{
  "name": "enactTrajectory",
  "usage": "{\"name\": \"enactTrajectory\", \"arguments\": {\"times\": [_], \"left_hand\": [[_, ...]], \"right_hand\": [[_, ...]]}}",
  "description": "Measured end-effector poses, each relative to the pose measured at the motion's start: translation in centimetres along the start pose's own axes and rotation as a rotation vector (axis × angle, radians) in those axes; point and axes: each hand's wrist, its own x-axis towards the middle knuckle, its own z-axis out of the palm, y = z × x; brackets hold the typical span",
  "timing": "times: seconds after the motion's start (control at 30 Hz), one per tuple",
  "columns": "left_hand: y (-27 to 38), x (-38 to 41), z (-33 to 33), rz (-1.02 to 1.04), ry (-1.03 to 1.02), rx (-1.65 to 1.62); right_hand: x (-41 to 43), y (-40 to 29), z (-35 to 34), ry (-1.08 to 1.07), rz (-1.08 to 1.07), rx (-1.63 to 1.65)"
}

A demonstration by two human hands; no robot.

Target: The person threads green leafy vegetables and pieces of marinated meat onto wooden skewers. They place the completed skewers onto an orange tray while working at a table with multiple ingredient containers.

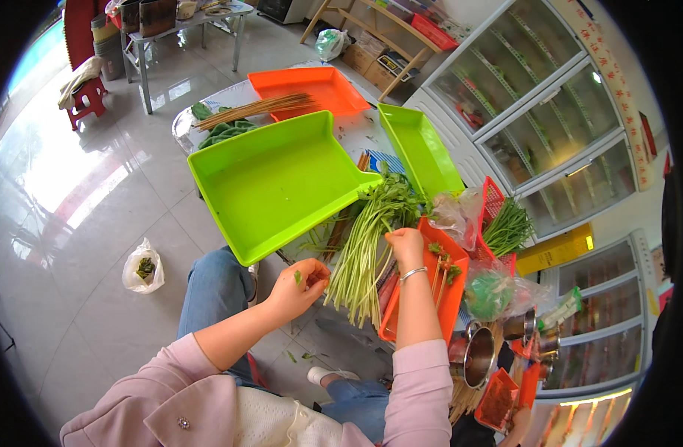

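A bunch of long-stemmed leafy greens, like Chinese celery [361, 254], hangs over the table edge, its leaves lying on the table. My right hand [407, 246], with a silver bangle at the wrist, pinches a stalk at the bunch's right side. Left of the stem ends is my left hand [299, 285]. Its fingers are loosely bent, nothing shows between them, and a green leaf scrap sticks to its back. Under my right forearm, an orange tray [457, 285] holds a few skewers with green leaves. Beyond my left hand, a large lime-green tray [280, 184] overhangs the table edge.
Farther back are an orange tray [311, 92], bamboo skewers [257, 109] on dark leaves and a narrow green tray [419, 148]. To the right are a red basket of green stalks [508, 226], plastic bags and metal pots [479, 357]. A white bag [144, 265] sits on the floor. Another person's hand [519, 424] is at lower right.
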Motion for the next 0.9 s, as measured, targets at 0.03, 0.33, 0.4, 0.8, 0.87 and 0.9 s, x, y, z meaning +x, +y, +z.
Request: {"name": "enactTrajectory", "arguments": {"times": [0.03, 0.33, 0.4, 0.8, 0.87, 0.9], "left_hand": [[0.1, 0.0, 0.1, 0.002, 0.000, -0.005], [2.8, 0.2, 1.5, 0.085, -0.096, -0.023], [2.8, 0.2, 1.9, 0.071, -0.120, -0.017], [3.6, -0.1, 1.4, 0.078, -0.088, -0.037], [4.3, 0.3, 1.3, 0.079, -0.025, -0.076], [4.6, 0.5, 1.0, 0.107, 0.021, -0.078]], "right_hand": [[0.3, -0.7, -0.8, -0.015, 0.021, 0.085], [3.1, -5.1, -10.4, 0.065, 0.001, 0.061], [3.4, -6.4, -12.0, 0.031, 0.019, 0.117], [-0.2, -12.1, -16.4, 0.115, -0.066, 0.465], [-1.8, -10.9, -16.5, 0.090, -0.102, 0.544], [-3.0, -11.1, -16.4, 0.074, -0.127, 0.583]]}}
